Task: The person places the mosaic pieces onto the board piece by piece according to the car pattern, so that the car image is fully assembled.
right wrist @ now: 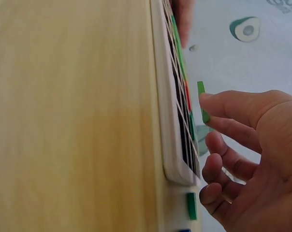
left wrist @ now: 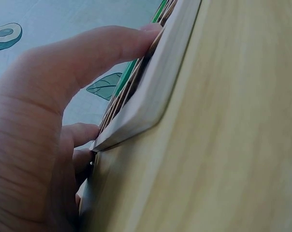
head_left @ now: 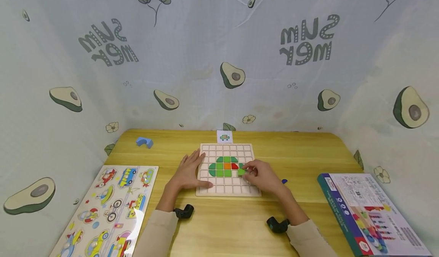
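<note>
A wooden grid board [head_left: 214,189] lies mid-table, with light green, dark green, orange and red pieces set in its cells. My left hand [head_left: 188,172] rests at its left side, fingers along the edge and thumb extended over the front-left part. In the left wrist view the thumb [left wrist: 112,46] touches the board's top. My right hand [head_left: 263,174] pinches a light green block [head_left: 241,172] between thumb and index finger, over the right part of the grid. The right wrist view shows this green block [right wrist: 201,89] held apart from the board's surface.
A small picture card [head_left: 224,136] stands behind the board. At the left lie a blue arch block [head_left: 144,142] and a vehicle puzzle board [head_left: 96,224]. A printed box [head_left: 374,211] is at the right. Beside the board lie a blue piece [head_left: 284,181] and a dark green piece [right wrist: 192,206].
</note>
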Demonstrator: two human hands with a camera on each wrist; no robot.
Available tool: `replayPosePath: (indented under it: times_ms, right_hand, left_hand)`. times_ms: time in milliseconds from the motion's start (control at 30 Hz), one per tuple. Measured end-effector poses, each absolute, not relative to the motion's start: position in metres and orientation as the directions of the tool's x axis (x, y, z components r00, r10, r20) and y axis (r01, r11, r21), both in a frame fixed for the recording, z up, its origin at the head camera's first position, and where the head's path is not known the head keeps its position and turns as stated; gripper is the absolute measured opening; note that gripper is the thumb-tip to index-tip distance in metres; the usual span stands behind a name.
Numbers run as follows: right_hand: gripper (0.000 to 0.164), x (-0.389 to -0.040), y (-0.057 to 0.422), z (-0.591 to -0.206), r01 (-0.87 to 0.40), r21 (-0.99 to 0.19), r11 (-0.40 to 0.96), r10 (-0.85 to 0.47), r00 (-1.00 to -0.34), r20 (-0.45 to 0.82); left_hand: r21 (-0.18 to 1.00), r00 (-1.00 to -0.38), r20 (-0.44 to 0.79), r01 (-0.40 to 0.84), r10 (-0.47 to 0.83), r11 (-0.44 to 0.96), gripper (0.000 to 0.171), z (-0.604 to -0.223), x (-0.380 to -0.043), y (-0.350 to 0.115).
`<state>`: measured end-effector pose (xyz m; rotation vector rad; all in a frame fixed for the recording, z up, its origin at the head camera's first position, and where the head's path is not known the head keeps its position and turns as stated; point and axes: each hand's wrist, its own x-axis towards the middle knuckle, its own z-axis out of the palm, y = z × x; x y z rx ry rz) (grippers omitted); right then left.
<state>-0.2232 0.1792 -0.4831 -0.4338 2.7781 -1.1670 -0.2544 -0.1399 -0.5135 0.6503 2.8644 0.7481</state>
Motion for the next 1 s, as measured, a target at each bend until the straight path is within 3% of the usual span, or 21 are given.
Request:
replayPosePath:
  times_ms: [1000]
  right_hand:
    - [0.023,-0.231,0.156,-0.489,-0.188,-0.688,0.701,-0.269,-0.963,-0.012]
  left_hand:
    - [0.487,-0.903,-0.017,0.368,0.430,0.792,0.122,-0.510,-0.254,-0.140]
